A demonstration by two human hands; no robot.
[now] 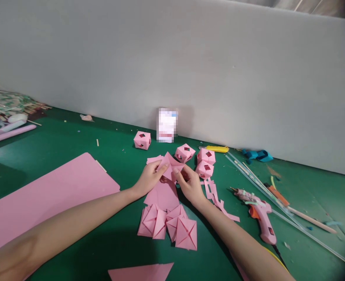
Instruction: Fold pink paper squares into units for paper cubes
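Between both hands is a pink sheet of paper (168, 166), partly folded, with a corner pointing up. My left hand (149, 176) pinches its left side between thumb and fingers. On the right side my right hand (190, 183) grips it, thumb in front. Under the hands lie more pink paper pieces (162, 196). Closer to me is a pile of folded pink squares (186, 233) with crossing creases. Just beyond the hands stand several folded pink paper boxes with cut-out holes, one (185, 153) right behind the held sheet.
Large pink sheets (52, 195) lie at left. Pink paper strips (217, 201), a pink glue gun (258, 214), clear glue sticks (248, 179) and a yellow cutter (217, 149) are at right. A blurred bright screen (166, 125) leans on the grey wall (172, 66).
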